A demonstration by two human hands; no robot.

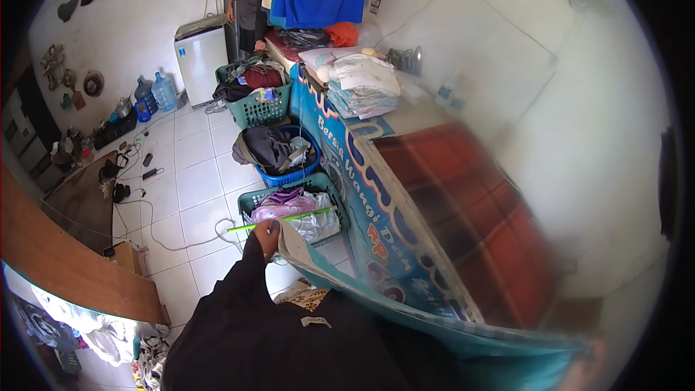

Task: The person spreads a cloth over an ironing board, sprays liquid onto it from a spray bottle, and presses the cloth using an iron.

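Observation:
A teal cloth [449, 333] with a pale edge is stretched in front of my body, between both hands. My left hand [266, 239] is closed on its left corner, beside a green laundry basket [334, 195]. A bright green strip [304, 215] runs across that basket, just beyond my left fingers. At the lower right, my right hand [595, 362] grips the other end of the cloth, blurred and partly lost in the dark rim. A red-brown plaid cloth [470, 224] covers the counter beyond the teal cloth.
Folded laundry [362, 83] is stacked on the counter with the lettered blue front [340, 137]. A blue basket [279, 179] and another green basket [260, 110] hold clothes on the floor. A person [248, 0] stands by a washing machine [203, 61]. Cables [166, 247] cross the tiles.

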